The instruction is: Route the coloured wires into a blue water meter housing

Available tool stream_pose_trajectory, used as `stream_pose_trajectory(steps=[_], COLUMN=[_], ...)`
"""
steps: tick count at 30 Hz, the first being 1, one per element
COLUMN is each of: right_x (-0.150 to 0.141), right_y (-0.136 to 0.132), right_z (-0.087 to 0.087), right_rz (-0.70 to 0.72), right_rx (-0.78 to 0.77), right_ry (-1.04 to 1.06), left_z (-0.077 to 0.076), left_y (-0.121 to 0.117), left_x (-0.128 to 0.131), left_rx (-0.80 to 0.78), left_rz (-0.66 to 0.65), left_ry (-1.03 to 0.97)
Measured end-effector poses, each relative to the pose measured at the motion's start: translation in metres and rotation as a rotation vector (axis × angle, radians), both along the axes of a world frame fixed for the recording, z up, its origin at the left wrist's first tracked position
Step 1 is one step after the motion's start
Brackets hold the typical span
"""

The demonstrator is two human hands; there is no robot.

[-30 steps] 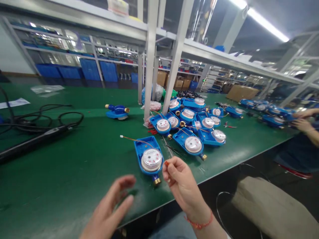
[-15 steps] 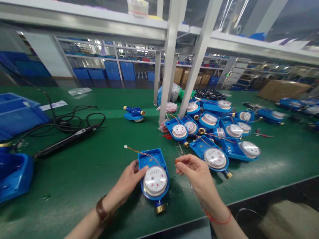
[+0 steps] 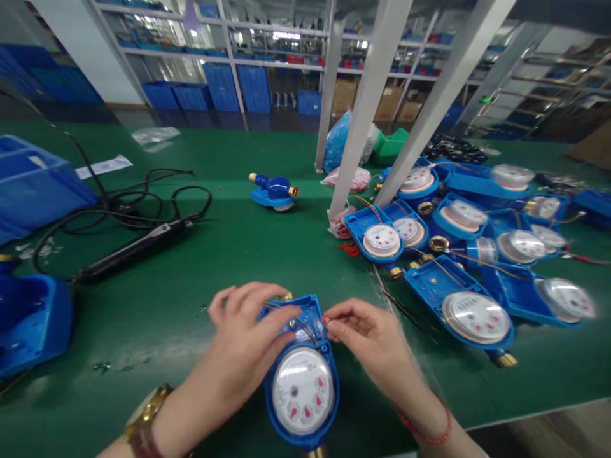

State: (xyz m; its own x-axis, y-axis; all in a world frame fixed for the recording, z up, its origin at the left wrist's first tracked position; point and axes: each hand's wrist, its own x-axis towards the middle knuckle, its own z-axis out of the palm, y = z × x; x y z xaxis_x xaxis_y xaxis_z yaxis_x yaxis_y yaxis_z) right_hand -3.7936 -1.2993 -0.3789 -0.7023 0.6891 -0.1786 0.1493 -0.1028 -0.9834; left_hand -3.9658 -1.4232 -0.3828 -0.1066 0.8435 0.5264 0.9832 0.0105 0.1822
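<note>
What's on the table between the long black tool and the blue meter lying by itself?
Nothing: the head view shows bare green table between the black tool and the lone meter.

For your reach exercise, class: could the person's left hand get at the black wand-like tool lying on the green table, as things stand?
Probably yes: bare green table lies between the left hand and the black tool, though the hand rests on the blue meter.

meter before, meter pile perhaps right

Meter's brass end — cut off by bottom edge
</note>
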Motion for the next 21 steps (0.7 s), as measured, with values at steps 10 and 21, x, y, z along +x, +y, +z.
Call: stream_pose_trajectory(steps=[10,21], right_x=[-0.01,-0.004], right_y=[-0.001,-0.012], right_z=[-0.004,-0.016], right_rz=[0.059,0.007], right_rx=[0.495,0.161], right_ry=[-0.094,-0.016], left_z=[0.011,0.002], left_y=[0.022,0.032], left_x=[-0.006,0.001], left_rx=[-0.154,-0.386], left_rz=[-0.407,-0.29], left_ry=[-0.19,-0.624])
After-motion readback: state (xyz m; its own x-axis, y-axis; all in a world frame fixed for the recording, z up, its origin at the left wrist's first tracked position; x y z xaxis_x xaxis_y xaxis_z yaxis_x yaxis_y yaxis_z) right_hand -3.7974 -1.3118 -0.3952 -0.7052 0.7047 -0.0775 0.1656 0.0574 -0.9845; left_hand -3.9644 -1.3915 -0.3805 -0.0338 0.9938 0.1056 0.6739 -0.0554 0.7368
